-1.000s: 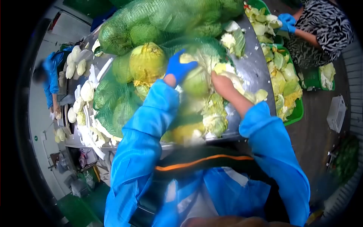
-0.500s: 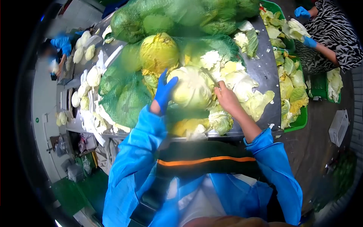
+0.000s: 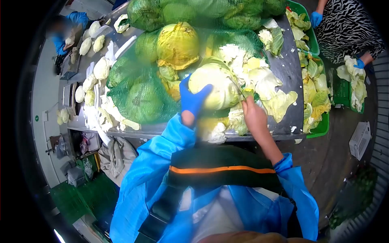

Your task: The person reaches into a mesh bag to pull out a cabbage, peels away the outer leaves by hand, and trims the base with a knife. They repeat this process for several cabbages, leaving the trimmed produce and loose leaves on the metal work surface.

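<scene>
A pale, partly peeled cabbage (image 3: 216, 86) sits in front of me on the table. My left hand (image 3: 193, 99), in a blue glove, grips its left side, thumb across the front and fingers behind. In my bare right hand (image 3: 254, 112) is a knife (image 3: 240, 91), its blade against the cabbage's right side, where a leaf stands loose. A yellowed cabbage (image 3: 178, 42) lies just behind. Green net sacks of cabbages (image 3: 142, 99) are on the left, and torn pale leaves (image 3: 263, 83) are heaped on the right.
More netted cabbages (image 3: 198, 12) line the back. Trimmed cabbages (image 3: 101, 69) stand at left near a person in blue (image 3: 75, 30). Green crates (image 3: 322, 127) of leaves adjoin the table's right edge. Another person in a zebra-patterned garment (image 3: 348, 28) is beyond them, holding leaves.
My left hand has shifted right and its thumb now lies over the cabbage's front. The knife hand moved slightly right and down. The person at right lowered a gloved hand to leaves over a crate.
</scene>
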A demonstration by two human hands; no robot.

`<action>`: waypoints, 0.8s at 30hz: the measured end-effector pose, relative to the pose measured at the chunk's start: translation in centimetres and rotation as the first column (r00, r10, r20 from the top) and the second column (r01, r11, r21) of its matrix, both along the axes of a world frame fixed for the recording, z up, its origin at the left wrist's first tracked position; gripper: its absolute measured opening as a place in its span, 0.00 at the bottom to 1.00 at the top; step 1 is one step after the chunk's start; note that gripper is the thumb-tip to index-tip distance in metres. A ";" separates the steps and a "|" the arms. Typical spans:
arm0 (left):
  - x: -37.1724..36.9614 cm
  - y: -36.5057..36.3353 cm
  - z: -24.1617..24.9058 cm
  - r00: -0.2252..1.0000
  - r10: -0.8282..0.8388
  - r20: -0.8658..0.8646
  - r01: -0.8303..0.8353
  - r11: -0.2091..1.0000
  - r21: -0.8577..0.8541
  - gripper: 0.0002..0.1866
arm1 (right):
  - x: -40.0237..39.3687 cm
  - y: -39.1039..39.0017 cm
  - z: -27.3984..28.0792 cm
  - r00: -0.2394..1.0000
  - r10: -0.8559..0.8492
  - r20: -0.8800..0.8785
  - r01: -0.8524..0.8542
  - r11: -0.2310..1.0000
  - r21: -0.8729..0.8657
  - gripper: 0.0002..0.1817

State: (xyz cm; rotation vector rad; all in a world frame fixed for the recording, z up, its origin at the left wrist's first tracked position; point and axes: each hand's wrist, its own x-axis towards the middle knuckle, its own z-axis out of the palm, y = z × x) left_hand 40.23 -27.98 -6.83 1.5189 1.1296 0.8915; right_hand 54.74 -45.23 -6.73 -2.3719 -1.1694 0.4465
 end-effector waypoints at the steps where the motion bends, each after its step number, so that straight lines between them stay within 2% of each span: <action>1: 0.1 0.3 1.3 1.000 -0.002 0.002 0.002 0.982 -0.187 0.41 | 0.1 -0.1 0.0 1.000 -0.005 -0.019 0.005 1.000 -0.011 0.13; 3: 0.2 1.4 2.9 1.000 -0.008 0.006 0.010 0.844 -0.537 0.40 | 0.2 -0.8 -0.1 0.998 -0.019 -0.058 0.017 0.999 -0.035 0.13; 4: 0.6 2.1 3.0 0.999 -0.046 -0.005 0.034 0.812 -0.583 0.44 | 0.3 -1.1 0.8 0.998 -0.011 -0.063 0.007 0.998 -0.062 0.13; 7: 2.1 3.3 2.0 0.942 -0.083 0.325 0.277 0.740 -0.613 0.48 | 0.2 -2.3 0.6 1.000 0.028 -0.007 -0.029 0.997 -0.077 0.13; 8: 2.1 2.9 2.0 0.935 -0.132 0.329 0.324 0.694 -0.643 0.48 | 0.1 -2.7 0.7 1.000 0.007 -0.001 -0.007 0.996 -0.094 0.13; 11: 1.6 0.8 0.5 0.889 -0.294 0.350 0.436 0.777 -0.454 0.43 | -1.1 -4.1 0.9 1.000 -0.031 -0.005 0.030 0.992 -0.120 0.13; 12: 1.4 0.6 0.5 0.904 -0.325 0.279 0.416 0.822 -0.390 0.38 | -1.7 -4.7 1.1 0.999 -0.045 -0.010 0.043 0.993 -0.107 0.13; 15: 1.2 -1.1 1.1 0.946 -0.176 0.272 0.291 0.831 -0.473 0.38 | -2.8 -5.8 1.1 0.999 -0.050 -0.018 0.050 0.999 0.005 0.13; 16: 1.3 -1.7 1.7 0.953 -0.167 0.252 0.269 0.849 -0.455 0.38 | -3.1 -5.8 1.0 0.999 -0.045 -0.021 0.046 0.997 0.059 0.13; 19: 1.5 -2.9 2.8 0.969 -0.134 0.206 0.210 0.888 -0.410 0.38 | -3.5 -5.4 1.2 0.996 -0.085 0.040 0.083 0.995 0.046 0.13; 22: 1.7 -3.8 2.8 0.972 -0.089 0.217 0.173 0.898 -0.405 0.38 | -3.6 -5.0 0.0 0.986 -0.134 0.103 0.142 0.987 -0.076 0.12; 24: 1.4 -4.5 3.0 0.967 -0.069 0.243 0.165 0.901 -0.402 0.38 | -2.3 -4.9 -0.8 0.963 -0.256 -0.089 0.251 0.966 -0.060 0.12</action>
